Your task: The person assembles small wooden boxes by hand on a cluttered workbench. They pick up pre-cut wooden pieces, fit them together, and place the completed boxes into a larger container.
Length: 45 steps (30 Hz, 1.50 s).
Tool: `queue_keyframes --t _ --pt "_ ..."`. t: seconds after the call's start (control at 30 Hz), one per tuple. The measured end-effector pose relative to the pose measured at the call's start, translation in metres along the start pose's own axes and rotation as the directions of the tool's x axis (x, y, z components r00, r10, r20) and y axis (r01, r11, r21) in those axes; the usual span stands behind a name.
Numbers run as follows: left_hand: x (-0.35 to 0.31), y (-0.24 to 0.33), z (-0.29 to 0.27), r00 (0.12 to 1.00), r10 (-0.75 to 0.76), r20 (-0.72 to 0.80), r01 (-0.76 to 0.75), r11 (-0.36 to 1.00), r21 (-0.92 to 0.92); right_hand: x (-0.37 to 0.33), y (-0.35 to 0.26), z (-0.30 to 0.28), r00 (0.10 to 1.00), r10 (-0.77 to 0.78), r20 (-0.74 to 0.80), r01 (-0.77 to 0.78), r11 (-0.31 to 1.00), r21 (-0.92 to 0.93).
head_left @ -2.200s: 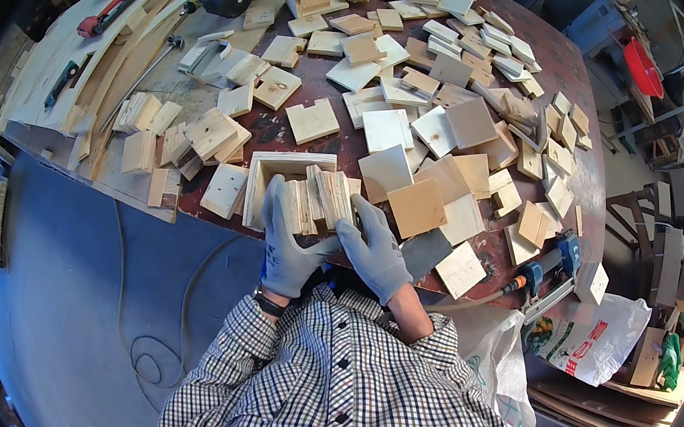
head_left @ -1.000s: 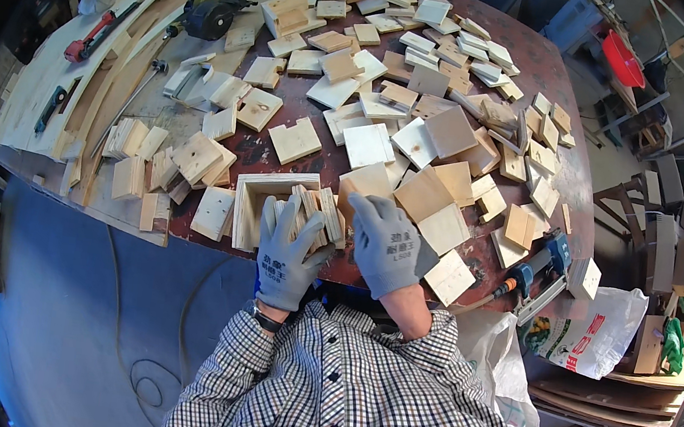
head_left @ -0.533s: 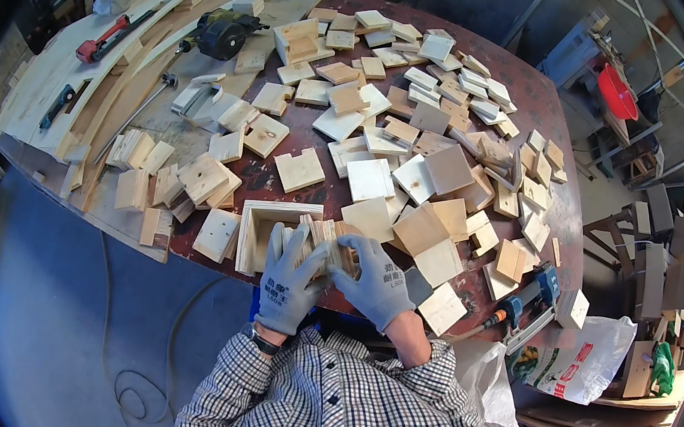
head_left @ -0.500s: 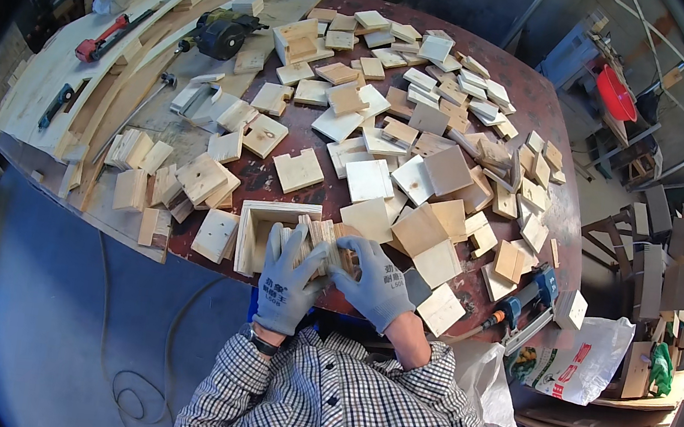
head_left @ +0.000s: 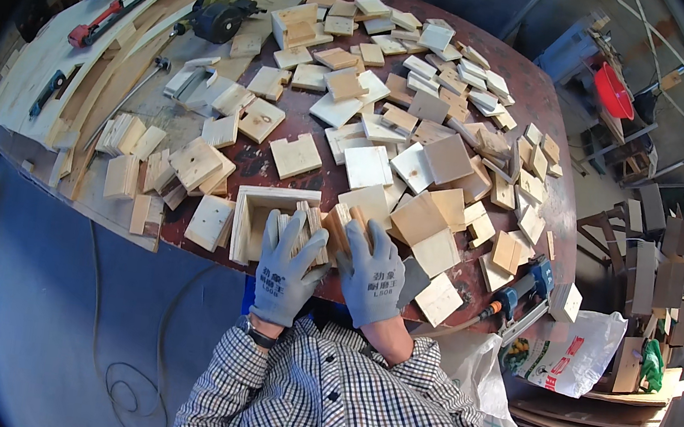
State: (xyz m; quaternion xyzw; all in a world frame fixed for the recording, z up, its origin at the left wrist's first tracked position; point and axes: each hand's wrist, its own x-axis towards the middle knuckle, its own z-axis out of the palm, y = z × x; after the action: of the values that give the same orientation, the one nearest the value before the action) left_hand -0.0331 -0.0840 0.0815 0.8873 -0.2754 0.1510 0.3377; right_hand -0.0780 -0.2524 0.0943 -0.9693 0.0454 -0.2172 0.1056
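1. While I watch from the head view, the stack of thin wood pieces (head_left: 324, 230) stands on edge at the near edge of the table (head_left: 544, 119), leaning against the right side of an open wooden box frame (head_left: 252, 219).
2. My left hand (head_left: 286, 268), in a grey glove, lies flat over the left part of the stack, fingers spread and pressing the pieces; it presses rather than clenches.
3. My right hand (head_left: 371, 273), gloved the same, rests against the right side of the stack with its fingers curled over the top edges, so both hands are grasping the stack between them.
4. Just right of the right hand lie larger square wood panels (head_left: 428, 225), some overlapping each other.
5. Left of the box frame a small square block (head_left: 209, 222) lies flat near the table edge.
6. Farther out, many small wood squares (head_left: 376, 88) cover the dark red tabletop.
7. At the left, long pale boards (head_left: 76, 66) carry a red-handled tool (head_left: 95, 21) and a dark round power tool (head_left: 217, 17).
8. Near the right edge a blue drill (head_left: 522, 291) lies beside a white bag (head_left: 570, 352).
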Motion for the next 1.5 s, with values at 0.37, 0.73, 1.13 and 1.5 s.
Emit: queue_keyframes --t 0.37,0.73,1.13,1.5 --pt "-0.003 -0.002 0.000 1.000 -0.019 -0.024 0.019 1.000 -0.015 0.011 -0.018 -0.029 0.818 0.415 0.398 -0.568 0.692 0.445" --pt "-0.008 -0.014 -0.002 0.999 -0.045 0.001 0.045 0.995 -0.089 0.014 0.031 -0.040 0.717 0.202 0.668 -0.628 -0.228 0.744" --pt "-0.008 -0.019 -0.008 0.999 -0.041 0.012 0.042 0.998 -0.047 0.012 0.064 -0.021 0.711 -0.075 0.699 -0.395 -0.865 0.310" --pt "-0.010 -0.015 -0.009 1.000 -0.006 0.010 0.006 1.000 -0.008 -0.023 0.174 -0.113 0.557 0.831 -0.003 -0.428 0.291 0.856"
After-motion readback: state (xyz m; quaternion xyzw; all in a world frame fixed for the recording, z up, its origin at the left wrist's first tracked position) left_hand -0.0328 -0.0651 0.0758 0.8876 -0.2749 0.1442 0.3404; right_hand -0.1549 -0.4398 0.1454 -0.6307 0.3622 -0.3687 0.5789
